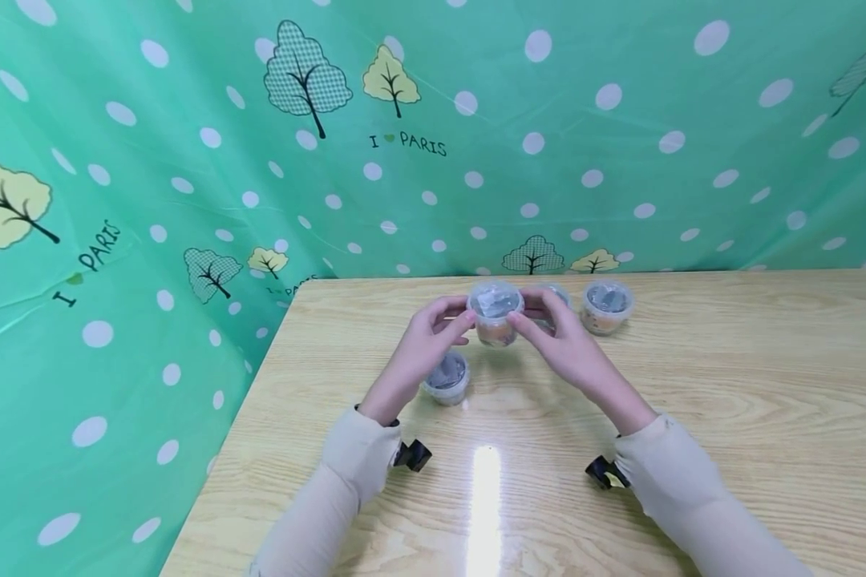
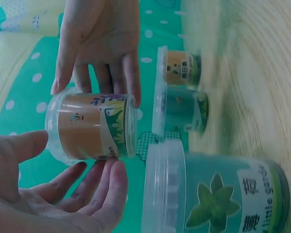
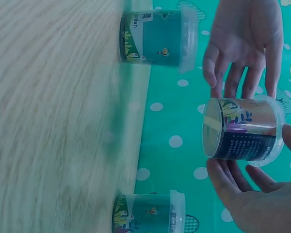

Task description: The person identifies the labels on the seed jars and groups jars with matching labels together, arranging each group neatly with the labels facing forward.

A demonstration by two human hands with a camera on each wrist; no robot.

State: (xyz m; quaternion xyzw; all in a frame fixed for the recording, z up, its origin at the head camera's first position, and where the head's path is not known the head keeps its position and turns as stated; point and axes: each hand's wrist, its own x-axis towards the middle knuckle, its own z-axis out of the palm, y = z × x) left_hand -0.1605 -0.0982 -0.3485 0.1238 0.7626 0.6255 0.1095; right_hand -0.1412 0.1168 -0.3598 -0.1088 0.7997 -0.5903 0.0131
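Clear plastic tub (image 1: 496, 316) | orange-brown wrap (image 2: 81, 127) | purple-and-yellow plant print

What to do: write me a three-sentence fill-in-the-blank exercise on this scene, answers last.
Besides the cup held between the left hand and the right hand, ____ other cups stand on the table.
In the head view, the nearest standing cup is closer to the ____ hand.
On the cloth, the word after the heart is ____.

Missing words: three; left; PARIS
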